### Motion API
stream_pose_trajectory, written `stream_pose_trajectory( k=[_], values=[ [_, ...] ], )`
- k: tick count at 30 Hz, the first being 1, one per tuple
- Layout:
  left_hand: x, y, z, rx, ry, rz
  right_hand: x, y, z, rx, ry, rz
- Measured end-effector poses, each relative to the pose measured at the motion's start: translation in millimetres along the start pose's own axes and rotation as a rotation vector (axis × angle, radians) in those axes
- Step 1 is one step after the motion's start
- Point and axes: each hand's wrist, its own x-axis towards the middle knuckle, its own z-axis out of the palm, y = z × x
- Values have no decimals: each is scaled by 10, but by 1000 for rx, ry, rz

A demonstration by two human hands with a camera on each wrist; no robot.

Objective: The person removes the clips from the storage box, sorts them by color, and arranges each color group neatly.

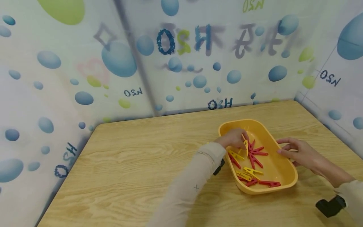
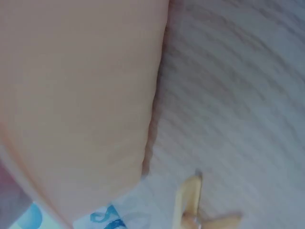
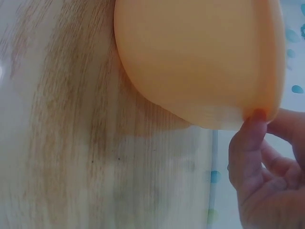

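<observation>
Right of center in the frame, a yellow tray sits on a wooden table, red clothespins and yellow clothespins lying mostly toward its left side. Inside the tray's rim, a person's left hand pinches a single yellow clothespin, while the right hand grips the right edge between thumb and fingers. Low in the left wrist view, another clothespin lies on the table.

Left grip in pinch (right grip apart)
</observation>
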Motion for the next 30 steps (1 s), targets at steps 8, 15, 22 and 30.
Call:
stream_pose_trajectory(
  k=[8, 15, 22, 30],
  values=[
    [-129, -72, -165, -29, 4, 131, -4, 8, 8, -11, -6, 7],
    [-280, -125, -263, -31, 11, 236, 13, 7, 10, -21, -2, 6],
    [-598, -206, -323, -252, 60, 353, 14, 6, 19, -20, -5, 11],
    [-930, -454, -423, -371, 147, 326, 19, 4, 19, -2, -24, 19]
  ],
)
